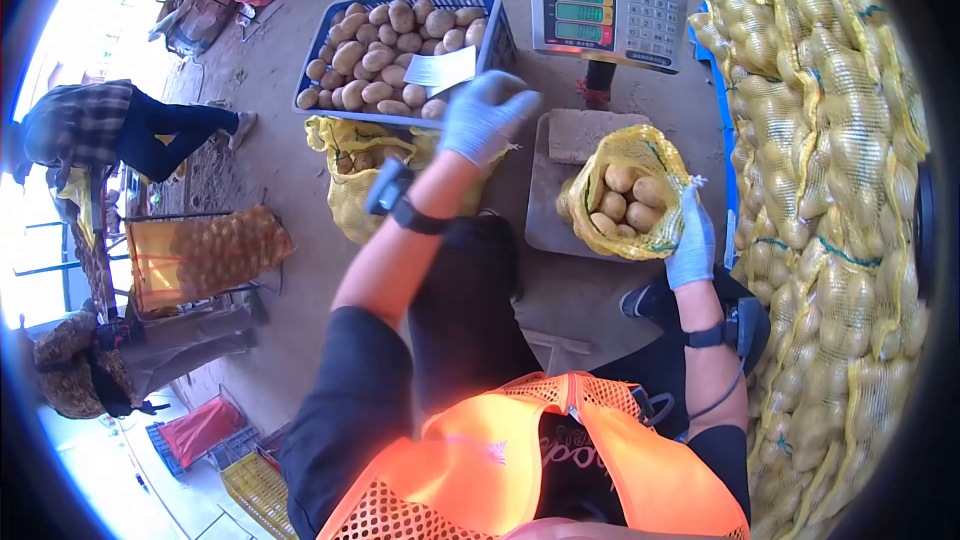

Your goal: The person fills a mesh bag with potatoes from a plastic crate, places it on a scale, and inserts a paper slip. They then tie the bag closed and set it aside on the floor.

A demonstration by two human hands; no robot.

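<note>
With grey-gloved right hand (692, 245) gripping yellow mesh potato bag (600, 152) by rim, likely keeping mouth open on grey metal scale platform (546, 225); with grey-gloved left hand (487, 120) half-curled by blue plastic crate (502, 35), hold unclear.

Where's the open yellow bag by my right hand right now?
Right of centre in the head view, the bag is over the scale platform, beside the block, with your right hand holding its edge.

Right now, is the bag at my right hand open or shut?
Open. The yellow bag gapes wide, with potatoes visible inside and your right hand at its rim.
</note>
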